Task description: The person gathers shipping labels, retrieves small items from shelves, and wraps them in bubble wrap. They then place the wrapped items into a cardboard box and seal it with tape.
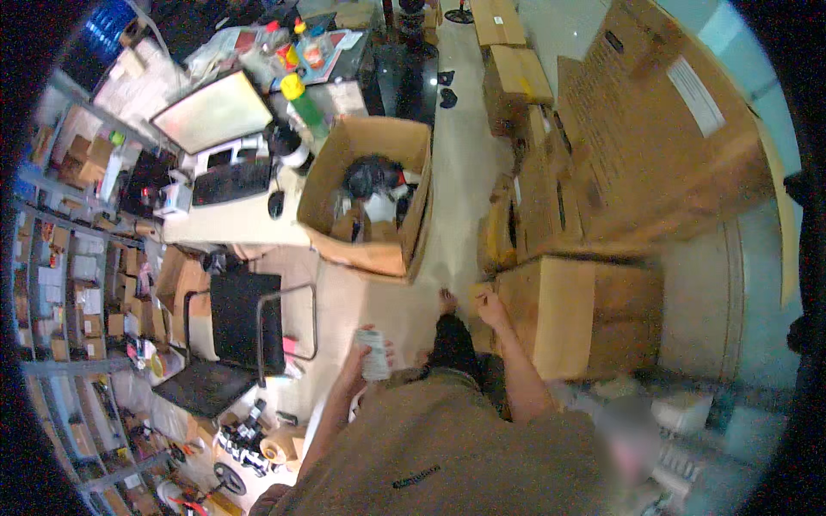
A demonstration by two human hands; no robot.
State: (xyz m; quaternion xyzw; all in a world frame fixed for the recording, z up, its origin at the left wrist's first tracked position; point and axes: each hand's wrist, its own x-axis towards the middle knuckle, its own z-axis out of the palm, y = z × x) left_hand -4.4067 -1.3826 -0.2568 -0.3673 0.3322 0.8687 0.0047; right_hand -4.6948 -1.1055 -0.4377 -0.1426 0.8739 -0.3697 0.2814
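My left hand (355, 360) is closed around a small pale box-like item (375, 356) that bears printing too blurred to make out. The thumb lies across its front, and fingertips show at its right side. My right hand (492, 308) is raised with its fingers curled, beside the corner of a large cardboard carton (566, 316). Whether it touches the carton or pinches something small cannot be told. Ahead of me stands an open cardboard box (326, 248) with a black plastic bag (374, 175) and other mixed items inside. My bare foot (446, 300) is on the floor between the hands.
Large flat cartons (652, 129) lean along the right. At left, a desk (232, 222) holds a monitor (214, 111), keyboard (232, 182), mouse (276, 204) and green spray can (303, 103). A black chair (246, 322) stands before it. Metal shelves (64, 367) with small boxes line the left edge.
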